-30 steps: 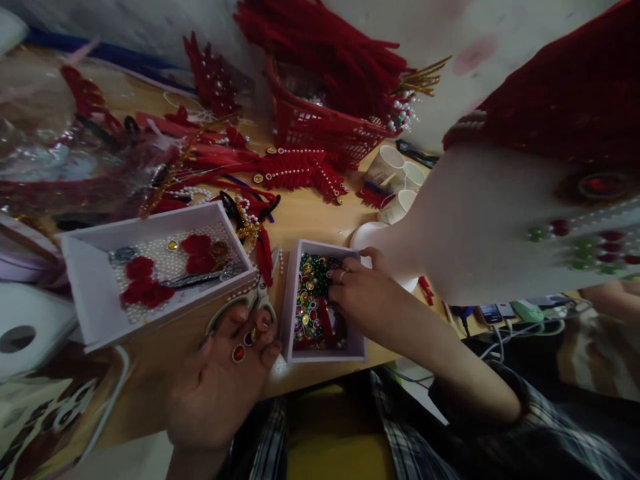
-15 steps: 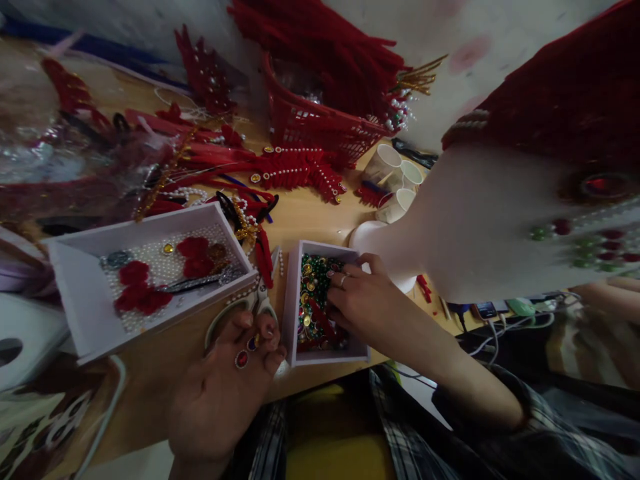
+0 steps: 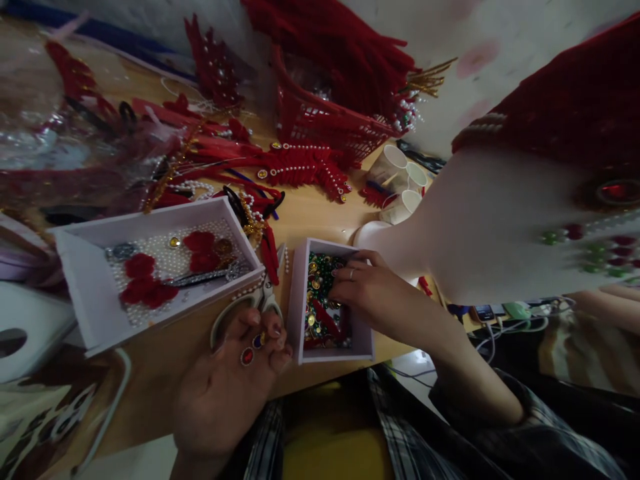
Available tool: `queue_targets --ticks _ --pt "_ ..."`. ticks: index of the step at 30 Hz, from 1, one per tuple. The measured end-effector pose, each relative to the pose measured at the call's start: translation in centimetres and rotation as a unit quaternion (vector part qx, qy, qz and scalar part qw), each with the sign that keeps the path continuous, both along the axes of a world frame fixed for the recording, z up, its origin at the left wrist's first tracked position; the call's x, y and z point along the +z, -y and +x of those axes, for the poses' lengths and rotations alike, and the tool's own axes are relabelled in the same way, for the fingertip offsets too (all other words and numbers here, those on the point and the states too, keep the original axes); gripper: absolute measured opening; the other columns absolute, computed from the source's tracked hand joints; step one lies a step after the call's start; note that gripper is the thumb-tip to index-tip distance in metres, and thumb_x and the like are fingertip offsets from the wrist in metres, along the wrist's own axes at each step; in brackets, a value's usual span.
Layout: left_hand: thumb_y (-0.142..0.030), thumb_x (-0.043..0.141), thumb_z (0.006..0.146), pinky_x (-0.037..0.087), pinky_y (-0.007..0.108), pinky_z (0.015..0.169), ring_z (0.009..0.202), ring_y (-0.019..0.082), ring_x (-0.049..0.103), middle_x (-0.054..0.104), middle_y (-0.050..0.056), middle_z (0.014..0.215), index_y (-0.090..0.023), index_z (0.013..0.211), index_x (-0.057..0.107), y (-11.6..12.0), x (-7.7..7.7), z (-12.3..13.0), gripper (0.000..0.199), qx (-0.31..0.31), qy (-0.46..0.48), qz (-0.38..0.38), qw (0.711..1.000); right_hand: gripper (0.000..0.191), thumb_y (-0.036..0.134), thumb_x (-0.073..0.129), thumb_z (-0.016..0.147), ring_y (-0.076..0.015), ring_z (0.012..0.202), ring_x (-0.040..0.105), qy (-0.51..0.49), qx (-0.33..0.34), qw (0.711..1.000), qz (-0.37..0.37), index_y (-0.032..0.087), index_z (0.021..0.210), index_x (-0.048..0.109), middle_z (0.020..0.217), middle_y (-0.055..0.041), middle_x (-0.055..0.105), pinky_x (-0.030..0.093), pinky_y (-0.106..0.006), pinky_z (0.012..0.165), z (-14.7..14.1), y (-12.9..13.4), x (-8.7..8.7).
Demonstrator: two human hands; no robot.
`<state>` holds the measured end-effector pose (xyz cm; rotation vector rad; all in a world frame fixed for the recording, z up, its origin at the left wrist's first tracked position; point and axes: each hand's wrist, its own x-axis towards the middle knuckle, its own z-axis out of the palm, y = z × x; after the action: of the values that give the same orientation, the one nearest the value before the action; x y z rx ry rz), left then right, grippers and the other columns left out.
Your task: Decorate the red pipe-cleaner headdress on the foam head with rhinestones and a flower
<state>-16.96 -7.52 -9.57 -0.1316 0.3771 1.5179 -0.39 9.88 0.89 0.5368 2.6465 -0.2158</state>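
Observation:
Palm up, my left hand (image 3: 227, 390) is cupped with fingers curled, holding a few small jewelled gems. A red gem (image 3: 247, 356) with a beaded rim lies on the palm, beside a dark blue one (image 3: 259, 341). My right hand (image 3: 367, 293), wearing a ring, reaches into a small white box (image 3: 297, 307); its fingers are bent down and their tips are hidden. Inside the box are green beads (image 3: 320, 267), gold-rimmed gems and red pieces (image 3: 325, 319). White-handled scissors (image 3: 265, 297) lie between this box and my left hand, partly covered.
Left stands a larger white tray (image 3: 75, 267) with pearls, red flowers and tweezers. Behind are a red basket (image 3: 320, 120) of red stems, a pearl-trimmed red piece (image 3: 305, 167) and paper cups (image 3: 403, 205). A white mannequin head (image 3: 450, 233) rises at right, near cables (image 3: 520, 325).
The view has shifted slightly, moving everything a little to the right. My right fingers have moved a bit within the box. My left hand still cradles the gems.

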Motion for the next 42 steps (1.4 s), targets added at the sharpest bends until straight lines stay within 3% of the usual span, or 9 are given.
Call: queue_targets --ticks 6,9,11,16,25,30,35,38,42 --pt "-0.039 0.067 0.085 0.059 0.033 0.092 0.097 0.021 0.067 0.069 0.008 0.101 -0.023 0.104 0.075 0.0 0.3 0.0 0.026 -0.004 0.008 -0.001 1.0 0.033 -0.001 0.053 0.09 -0.0256 0.104 0.064 -0.076 -0.081 0.992 0.067 0.013 0.116 0.068 0.111 -0.0119 0.071 0.048 -0.039 0.094 0.6 1.1 0.6" --pt "-0.038 0.066 0.086 0.06 0.033 0.09 0.096 0.021 0.067 0.069 0.008 0.1 -0.022 0.104 0.075 0.1 0.2 0.0 0.026 -0.003 0.006 -0.002 1.0 0.038 -0.001 0.052 0.089 -0.032 0.109 0.066 -0.03 -0.098 0.984 0.146 0.005 0.125 0.063 0.117 -0.0205 0.071 0.038 -0.058 0.11 0.1 2.9 0.1" --pt "-0.04 0.064 0.087 0.06 0.035 0.089 0.097 0.022 0.067 0.069 0.009 0.103 -0.022 0.106 0.074 0.2 -0.1 0.0 0.028 0.001 0.003 -0.006 1.0 0.038 0.002 0.05 0.09 -0.0348 0.115 0.065 -0.006 -0.076 0.989 0.124 0.002 0.126 0.062 0.123 -0.024 0.068 0.031 -0.067 0.113 -0.3 4.4 -0.4" --pt "-0.039 0.064 0.087 0.062 0.037 0.085 0.096 0.023 0.069 0.07 0.011 0.105 -0.02 0.106 0.074 0.4 -0.6 0.0 0.028 0.007 -0.007 -0.029 1.0 0.035 0.013 0.053 0.095 -0.0307 0.124 0.062 -0.048 -0.054 0.997 -0.009 0.008 0.128 0.063 0.13 -0.0211 0.067 0.027 -0.065 0.118 1.4 6.6 0.0" --pt "-0.027 0.081 0.066 0.063 0.032 0.074 0.082 0.02 0.071 0.074 0.009 0.092 -0.018 0.092 0.076 -0.4 0.9 0.1 0.028 0.029 -0.037 -0.152 0.987 0.037 0.022 0.045 0.103 -0.0322 0.129 0.058 -0.1 -0.125 0.984 0.077 0.005 0.133 0.059 0.14 -0.023 0.059 0.026 -0.066 0.117 0.0 5.3 -2.1" --pt "-0.028 0.082 0.057 0.065 0.037 0.067 0.079 0.025 0.074 0.076 0.01 0.09 -0.02 0.09 0.077 -0.6 0.9 0.2 0.035 0.045 -0.036 -0.225 0.973 0.03 0.006 0.055 0.092 -0.0262 0.111 0.067 -0.175 -0.105 0.979 0.033 0.016 0.116 0.069 0.12 -0.0092 0.073 0.014 -0.064 0.121 1.8 5.6 -0.2" --pt "-0.025 0.073 0.064 0.064 0.034 0.07 0.081 0.022 0.074 0.077 0.009 0.094 -0.021 0.094 0.076 -0.7 2.6 0.3 0.03 0.041 -0.018 -0.262 0.964 0.012 0.014 0.063 0.094 -0.0226 0.082 0.064 -0.24 -0.201 0.944 0.103 0.02 0.088 0.072 0.084 -0.0032 0.069 0.044 -0.046 0.091 3.7 5.2 1.1" --pt "-0.025 0.07 0.059 0.064 0.035 0.063 0.075 0.023 0.073 0.075 0.01 0.089 -0.02 0.089 0.075 -1.0 2.7 0.3 0.031 0.046 -0.029 -0.295 0.954 0.012 0.014 0.066 0.092 -0.0219 0.074 0.061 -0.23 -0.208 0.943 0.123 0.018 0.082 0.072 0.076 -0.0041 0.065 0.041 -0.035 0.066 3.0 4.7 -0.1" --pt "-0.03 0.066 0.066 0.064 0.036 0.064 0.076 0.023 0.072 0.074 0.011 0.091 -0.021 0.09 0.075 -0.8 1.4 0.2 0.028 0.054 -0.043 -0.276 0.959 0.013 0.011 0.072 0.086 -0.0218 0.07 0.06 -0.149 -0.189 0.963 0.118 0.02 0.075 0.07 0.073 -0.0029 0.063 0.033 -0.034 0.06 1.2 4.1 -1.9"
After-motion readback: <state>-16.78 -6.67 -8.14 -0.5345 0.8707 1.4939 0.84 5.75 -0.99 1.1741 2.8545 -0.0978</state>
